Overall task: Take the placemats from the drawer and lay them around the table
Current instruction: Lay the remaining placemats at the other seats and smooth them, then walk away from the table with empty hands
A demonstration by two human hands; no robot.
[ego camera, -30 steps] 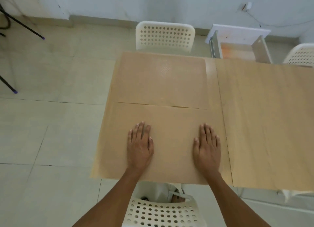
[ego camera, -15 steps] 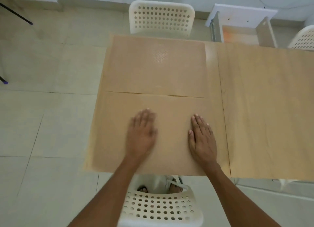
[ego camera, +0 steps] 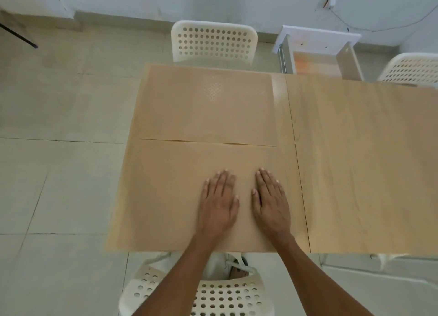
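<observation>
Two tan placemats lie on the left end of the wooden table (ego camera: 360,164). The far placemat (ego camera: 203,105) sits by the far edge. The near placemat (ego camera: 166,192) lies in front of me, its left side hanging past the table's edge. My left hand (ego camera: 219,203) and my right hand (ego camera: 271,202) both rest flat on the near placemat, palms down, fingers together, a small gap between them. Neither hand grips anything. The open white drawer (ego camera: 317,55) stands beyond the table's far edge.
A white perforated chair (ego camera: 214,42) stands at the far side, another chair (ego camera: 213,296) right below me, a third chair (ego camera: 412,68) at the far right. Tiled floor (ego camera: 59,150) lies to the left. A cable runs along the wall.
My left hand slid right across the near placemat, closing the gap to my right hand. The right hand shifted slightly toward the middle.
</observation>
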